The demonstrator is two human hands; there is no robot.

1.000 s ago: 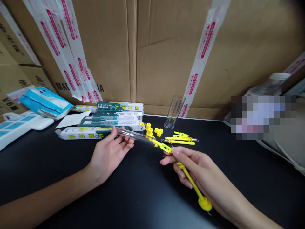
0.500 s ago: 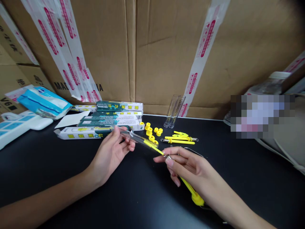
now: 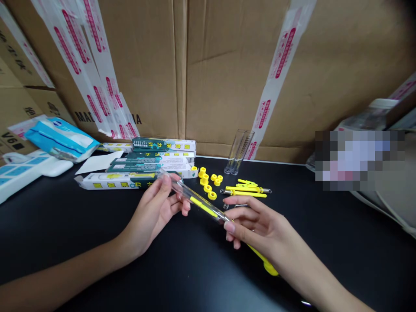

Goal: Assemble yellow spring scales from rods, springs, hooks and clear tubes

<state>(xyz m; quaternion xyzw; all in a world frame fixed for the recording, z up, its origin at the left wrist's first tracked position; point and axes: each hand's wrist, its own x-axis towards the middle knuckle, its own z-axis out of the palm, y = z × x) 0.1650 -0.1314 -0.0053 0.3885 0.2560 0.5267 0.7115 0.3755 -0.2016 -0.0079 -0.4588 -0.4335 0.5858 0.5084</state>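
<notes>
We see the left hand (image 3: 152,212) half-curled, fingers against the upper end of a clear plastic tube (image 3: 182,193) holding a yellow rod (image 3: 203,206); the right hand (image 3: 260,229) closes on its lower end, apparently gripping a yellow handle (image 3: 270,268) too; yellow rings (image 3: 208,187) lie just beyond.

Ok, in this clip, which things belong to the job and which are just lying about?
Job: left hand holding a clear tube; right hand holding a yellow rod that runs into the tube; loose yellow rings; yellow strips; two more clear tubes.

Lying about: green-and-white boxes; blue packet; taped cardboard cartons.
</notes>
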